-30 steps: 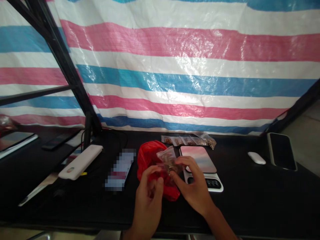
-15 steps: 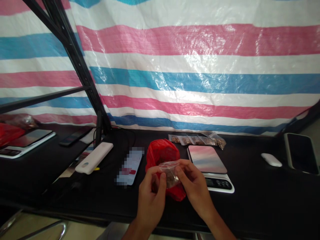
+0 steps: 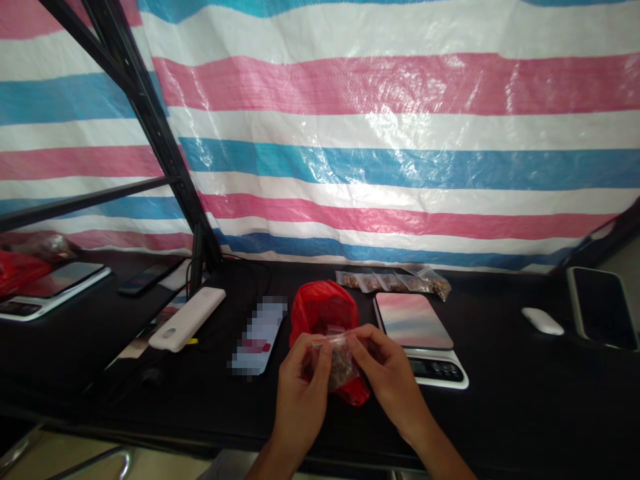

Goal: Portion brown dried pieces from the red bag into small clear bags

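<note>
Both hands pinch the top edge of a small clear plastic pouch (image 3: pixel 339 360) with brown bits inside. My left hand (image 3: pixel 299 400) grips its left corner and my right hand (image 3: pixel 390 380) grips its right corner. They hold it just above the black table, in front of a red plastic bag (image 3: pixel 323 308). A digital scale (image 3: pixel 413 321) with a shiny platform stands just right of the hands. A row of filled small pouches (image 3: pixel 395 281) lies behind the scale.
A phone (image 3: pixel 257 337) and a white power bank (image 3: pixel 187 319) lie left of the red bag. A white mouse (image 3: pixel 542 321) and a dark tablet (image 3: pixel 602 316) sit at the right. Another scale (image 3: pixel 45 285) stands far left beyond a black metal frame (image 3: pixel 150 127). A striped tarp hangs behind.
The pouch came off the scale's edge and down between both hands, which now pinch its top edge. The view shifted slightly left.
</note>
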The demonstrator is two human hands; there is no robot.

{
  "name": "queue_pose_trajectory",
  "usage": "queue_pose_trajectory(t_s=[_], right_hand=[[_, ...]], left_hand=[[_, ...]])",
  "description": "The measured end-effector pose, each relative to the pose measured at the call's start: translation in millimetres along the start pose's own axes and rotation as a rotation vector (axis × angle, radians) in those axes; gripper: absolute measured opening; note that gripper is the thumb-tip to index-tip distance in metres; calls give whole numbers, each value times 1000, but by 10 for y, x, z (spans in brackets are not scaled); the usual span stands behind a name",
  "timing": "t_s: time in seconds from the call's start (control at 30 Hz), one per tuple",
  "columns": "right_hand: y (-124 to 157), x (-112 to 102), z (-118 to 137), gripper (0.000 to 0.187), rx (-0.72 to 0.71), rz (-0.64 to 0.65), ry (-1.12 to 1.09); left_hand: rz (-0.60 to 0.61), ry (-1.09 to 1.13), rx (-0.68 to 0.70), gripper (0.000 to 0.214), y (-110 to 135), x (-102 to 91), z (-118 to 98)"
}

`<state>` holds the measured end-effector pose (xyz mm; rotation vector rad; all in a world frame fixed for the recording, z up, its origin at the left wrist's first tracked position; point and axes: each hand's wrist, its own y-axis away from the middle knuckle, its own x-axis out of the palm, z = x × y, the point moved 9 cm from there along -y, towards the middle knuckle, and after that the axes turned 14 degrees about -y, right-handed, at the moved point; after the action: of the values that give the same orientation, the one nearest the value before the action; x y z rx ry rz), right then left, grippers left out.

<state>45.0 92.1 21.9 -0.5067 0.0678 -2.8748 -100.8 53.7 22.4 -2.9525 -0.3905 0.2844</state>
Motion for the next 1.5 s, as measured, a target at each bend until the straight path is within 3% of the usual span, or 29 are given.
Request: queue_pose_trajectory(t_s=[0.2, 0.4, 0.57, 0.73, 0.87, 1.1, 1.2, 1.33, 1.4, 1.5], right_hand=[[-17, -59, 129, 35, -88, -15, 72], [11, 122, 212, 32, -100, 83, 133], [39, 42, 362, 36, -225, -18, 149], [22, 115, 262, 29, -129, 77, 130], [69, 178, 292, 27, -119, 76, 163], [123, 252, 292, 19, -122, 123, 178], [139, 214, 332, 17, -158, 110, 282], [233, -58, 755, 15, -395, 31, 500], [330, -385, 1161, 15, -618, -163, 631], [374, -958, 1654, 19, -815, -518, 856]], left_hand=[[-36, -78, 32, 35, -4, -17, -8], [-22, -114, 96, 31, 3, 6, -97], [-16, -132, 111, 29, 33, 10, -135], [-21, -148, 157, 25, 28, -9, -161], [-68, -195, 179, 25, 35, -43, -173], [-98, -272, 309, 22, 77, -85, -319], [-54, -401, 472, 20, 146, -40, -424], [-113, -579, 626, 16, 231, -63, -481], [-185, -631, 601, 20, 214, -136, -448], [-248, -699, 555, 20, 161, -222, -388]])
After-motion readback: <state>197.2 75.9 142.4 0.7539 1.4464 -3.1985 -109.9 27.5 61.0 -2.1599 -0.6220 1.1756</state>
